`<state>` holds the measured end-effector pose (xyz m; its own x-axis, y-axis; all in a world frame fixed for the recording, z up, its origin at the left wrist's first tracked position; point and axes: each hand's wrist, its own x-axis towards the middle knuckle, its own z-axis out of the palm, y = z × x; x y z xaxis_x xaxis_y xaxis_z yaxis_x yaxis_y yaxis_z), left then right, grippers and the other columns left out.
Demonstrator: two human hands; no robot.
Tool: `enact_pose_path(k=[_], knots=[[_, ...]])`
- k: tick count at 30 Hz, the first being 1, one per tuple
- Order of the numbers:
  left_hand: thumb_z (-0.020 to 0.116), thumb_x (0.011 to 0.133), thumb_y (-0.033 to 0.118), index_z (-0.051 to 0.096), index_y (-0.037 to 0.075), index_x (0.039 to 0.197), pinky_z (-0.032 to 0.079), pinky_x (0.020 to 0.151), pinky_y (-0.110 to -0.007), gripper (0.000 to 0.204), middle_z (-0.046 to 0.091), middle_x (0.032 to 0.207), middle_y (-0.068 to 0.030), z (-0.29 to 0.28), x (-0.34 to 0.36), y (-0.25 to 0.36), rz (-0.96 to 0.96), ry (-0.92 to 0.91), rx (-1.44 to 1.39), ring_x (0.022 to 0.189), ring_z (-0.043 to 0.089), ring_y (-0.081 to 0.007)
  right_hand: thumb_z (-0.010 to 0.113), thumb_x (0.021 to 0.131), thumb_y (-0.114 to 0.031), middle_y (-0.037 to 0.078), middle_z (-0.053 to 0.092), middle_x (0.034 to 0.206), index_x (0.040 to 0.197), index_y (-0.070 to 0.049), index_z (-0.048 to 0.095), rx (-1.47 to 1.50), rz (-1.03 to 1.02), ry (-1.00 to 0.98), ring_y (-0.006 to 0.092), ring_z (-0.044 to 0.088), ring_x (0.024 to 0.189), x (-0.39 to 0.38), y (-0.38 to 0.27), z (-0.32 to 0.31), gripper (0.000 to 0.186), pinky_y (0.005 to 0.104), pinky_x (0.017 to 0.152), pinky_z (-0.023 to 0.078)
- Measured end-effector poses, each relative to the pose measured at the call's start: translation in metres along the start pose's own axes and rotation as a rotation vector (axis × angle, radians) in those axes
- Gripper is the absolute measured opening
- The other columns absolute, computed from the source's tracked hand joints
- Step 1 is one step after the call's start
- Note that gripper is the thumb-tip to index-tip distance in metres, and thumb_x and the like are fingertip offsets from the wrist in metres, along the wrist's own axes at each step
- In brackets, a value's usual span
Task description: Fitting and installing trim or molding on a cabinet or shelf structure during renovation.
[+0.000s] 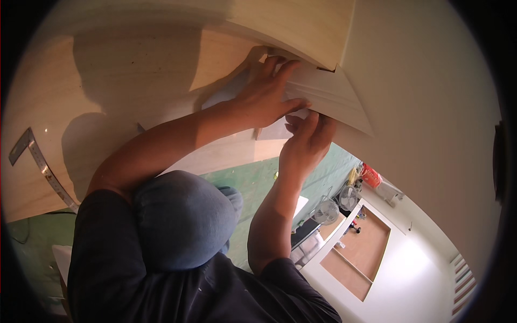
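Note:
My left hand [269,91] reaches up onto a pale sheet [339,102] with faint parallel lines, its fingers and thumb spread over it, just below a pale wooden edge [323,54] with a small dark notch. My right hand [307,140] is just below, its fingers bent and closed at the sheet's lower edge, gripping it. Part of the sheet is hidden behind my hands. A steel try square or ruler [43,161] lies on the wood-look panel [124,59] to the left.
A large white panel [425,86] rises on the right. My jeans-covered knee [183,220] is below my arms over a green floor [242,177]. At lower right are two fans [327,211], a red object [370,175] and a white framed panel [404,269] with a brown inset.

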<state>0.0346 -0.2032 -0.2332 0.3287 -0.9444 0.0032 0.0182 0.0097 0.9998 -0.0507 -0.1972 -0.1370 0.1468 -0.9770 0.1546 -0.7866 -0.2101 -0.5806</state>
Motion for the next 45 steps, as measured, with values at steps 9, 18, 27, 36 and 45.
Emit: enact_pose_path(k=[9,18,27,36,45], knots=[[0.076,0.093,0.037,0.028,0.0,0.158,0.049,0.108,-0.049,0.088,0.031,0.153,-0.0319,0.014,-0.002,-0.01,0.13,0.042,0.089,0.134,0.049,-0.0473,0.055,0.106,-0.017,0.023,0.066,0.13,0.15,0.005,0.036,-0.119,-0.034,-0.036,0.0265,0.073,0.1,-0.017,0.003,-0.015,0.053,0.0352,0.083,0.059],[0.077,0.09,0.034,0.035,-0.007,0.152,0.048,0.108,-0.05,0.085,0.035,0.147,-0.0333,0.027,-0.009,-0.015,0.274,0.167,0.153,0.126,0.053,-0.0499,0.058,0.104,-0.012,0.027,0.061,0.139,0.155,0.007,0.029,-0.067,-0.033,-0.076,0.031,0.07,0.113,-0.019,0.002,-0.02,0.062,0.0387,0.094,0.057],[0.076,0.093,0.03,0.028,-0.002,0.156,0.049,0.111,-0.047,0.085,0.032,0.154,-0.0311,0.022,-0.005,-0.015,0.221,0.096,0.172,0.136,0.047,-0.0481,0.058,0.105,-0.013,0.028,0.061,0.137,0.154,0.007,0.03,-0.056,-0.056,-0.04,0.0238,0.07,0.102,-0.018,0.002,-0.023,0.06,0.0343,0.086,0.057],[0.078,0.089,0.032,0.035,0.003,0.156,0.051,0.101,-0.05,0.085,0.038,0.147,-0.0294,0.024,0.002,-0.022,0.291,0.142,0.226,0.113,0.061,-0.0447,0.058,0.106,-0.014,0.027,0.062,0.135,0.153,0.008,0.031,-0.028,-0.1,-0.018,0.0208,0.07,0.096,-0.018,0.004,-0.022,0.058,0.0304,0.079,0.058],[0.08,0.088,0.03,0.042,0.02,0.158,0.048,0.099,-0.049,0.081,0.042,0.144,-0.022,0.031,0.004,-0.028,0.321,0.205,0.227,0.106,0.062,-0.0363,0.056,0.104,-0.006,0.03,0.056,0.14,0.156,0.004,0.022,0.025,-0.144,0.013,0.0208,0.068,0.097,-0.024,-0.006,-0.034,0.063,0.0301,0.082,0.055]])
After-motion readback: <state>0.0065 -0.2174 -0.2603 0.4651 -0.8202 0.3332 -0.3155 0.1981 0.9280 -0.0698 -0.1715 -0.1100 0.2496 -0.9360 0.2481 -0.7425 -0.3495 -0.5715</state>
